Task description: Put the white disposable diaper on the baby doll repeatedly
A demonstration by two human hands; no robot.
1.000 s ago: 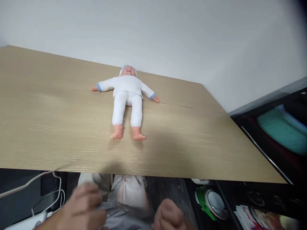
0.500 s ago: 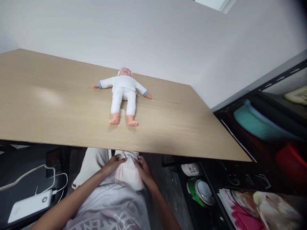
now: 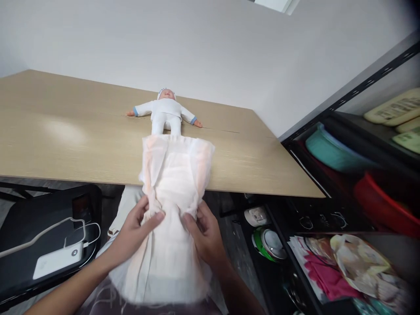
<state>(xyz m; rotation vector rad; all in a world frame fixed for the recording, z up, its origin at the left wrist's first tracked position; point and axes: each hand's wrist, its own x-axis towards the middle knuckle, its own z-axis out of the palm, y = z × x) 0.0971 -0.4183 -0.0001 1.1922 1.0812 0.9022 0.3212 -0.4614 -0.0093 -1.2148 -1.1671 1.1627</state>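
A white diaper (image 3: 173,253), opened out lengthwise, is held at its narrow middle between my two hands. My left hand (image 3: 139,225) pinches its left edge, thumb on top, and my right hand (image 3: 205,229) grips the right edge the same way. The far end of the diaper overhangs the table edge, while the near end is above my lap. Behind it on the table, a baby doll (image 3: 167,111) in white clothes and a white cap lies on its back with arms spread. The diaper hides the doll's lower legs and feet.
The wooden table (image 3: 82,148) reaches to the wall. On the black chair (image 3: 19,218) at left lies a white power bank (image 3: 59,260) with cables. Dark shelves at right hold a teal basin (image 3: 334,148), a red basin (image 3: 383,201) and plastic bags (image 3: 357,258).
Both hands have risen from below the table edge toward me, bringing the diaper up. It now shows spread open and covers the doll's feet from view. The doll lies as before.
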